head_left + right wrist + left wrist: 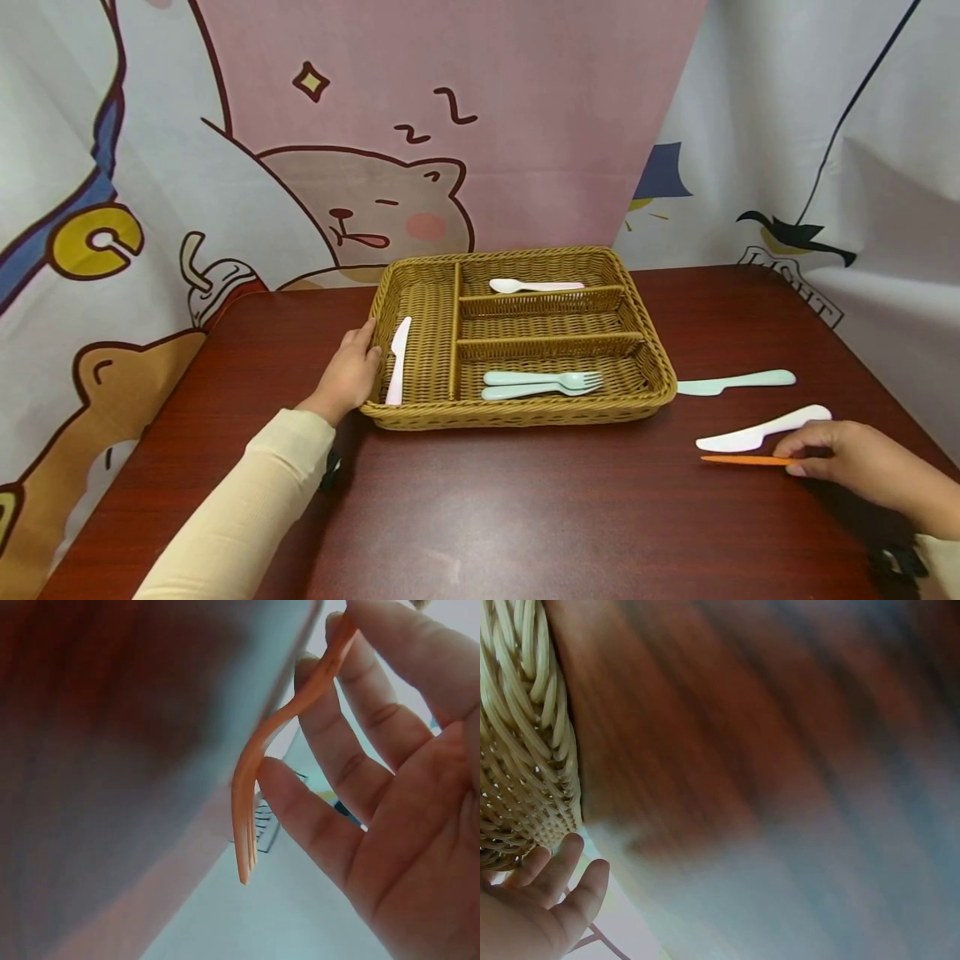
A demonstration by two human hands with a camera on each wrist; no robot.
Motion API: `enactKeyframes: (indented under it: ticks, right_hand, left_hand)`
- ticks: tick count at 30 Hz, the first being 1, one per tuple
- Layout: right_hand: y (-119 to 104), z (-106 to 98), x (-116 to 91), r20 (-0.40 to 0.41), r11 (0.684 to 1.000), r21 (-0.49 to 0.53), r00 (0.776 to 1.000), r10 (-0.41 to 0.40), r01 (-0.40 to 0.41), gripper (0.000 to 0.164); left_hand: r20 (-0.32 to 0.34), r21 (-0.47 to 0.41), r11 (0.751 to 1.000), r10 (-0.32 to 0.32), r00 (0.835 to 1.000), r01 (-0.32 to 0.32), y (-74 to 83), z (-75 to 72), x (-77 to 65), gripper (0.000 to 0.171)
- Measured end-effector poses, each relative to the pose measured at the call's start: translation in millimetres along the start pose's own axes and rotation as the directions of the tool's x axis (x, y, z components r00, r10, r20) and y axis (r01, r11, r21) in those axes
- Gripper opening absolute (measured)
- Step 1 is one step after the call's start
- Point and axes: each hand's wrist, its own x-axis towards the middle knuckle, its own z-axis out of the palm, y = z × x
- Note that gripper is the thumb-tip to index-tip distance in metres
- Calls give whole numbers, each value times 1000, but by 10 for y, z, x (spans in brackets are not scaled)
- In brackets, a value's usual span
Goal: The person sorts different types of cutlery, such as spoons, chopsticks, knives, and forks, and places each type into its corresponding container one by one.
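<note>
At the near right of a dark red table (487, 517), we see a right hand (855, 458) pinch an orange fork (742, 460) between thumb and fingertips, one end pointing left and, in the right wrist view, the tines under the spread fingers; we cannot tell if it touches the tabletop. Just to its far side lies a white knife (765, 431), set between the fork and a mint knife (750, 380), whose left end sits right beside the near right corner of a wicker basket (525, 411). At the basket's left wall, we find the left hand (351, 375) resting, its fingers loosely spread. Raised dividers part the interior: a pale knife (399, 362) fills out the left compartment, a pink-handled spoon (536, 287) the far one, two mint forks (517, 378) the near one. Behind the basket, we see a cartoon-print cloth (562, 100) rise along the table's far edge.
</note>
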Motion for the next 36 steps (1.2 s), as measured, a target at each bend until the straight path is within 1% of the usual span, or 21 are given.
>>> enactKeyframes:
  ticks: [4,8,11,16,18,24,27,31,36]
  right_hand:
    - [-98,-52,44,-40,1000,-5,999,20,-20,28]
    - [-167,-97,100,-99,1000,-5,995,-2,1,29]
    - [-235,-135,153,-163,999,-31,986,-22,17,33]
    - [-375,-214,262,-210,994,-101,978,10,-32,33]
    - [-421,-233,304,-226,994,-106,974,9,-33,32]
    - [-549,-246,446,-306,998,-66,952,-33,14,32]
    - [-617,-258,520,-306,998,-69,952,-21,0,29]
    - [-706,-279,610,-279,998,-58,960,-2,-14,26]
    - [-818,-284,739,-258,999,-30,966,-26,19,29]
  left_hand:
    - [1,0,1000,0,1000,0,8,-7,-8,56]
    - [-2,-1,1000,4,1000,-4,6,-6,-6,56]
    - [-4,-1,1000,8,1000,-8,3,-4,0,56]
    - [-5,-3,1000,1,1000,-1,-6,-6,3,56]
    - [-4,-5,1000,1,1000,-1,-8,-6,4,56]
    - [-3,-5,1000,7,1000,-7,-10,-7,-1,56]
    - [0,-8,1000,5,1000,-5,-9,-7,-2,56]
    - [-1,-7,1000,6,1000,-6,-8,-7,1,56]
    - [3,-6,1000,3,1000,-3,-11,-6,3,56]
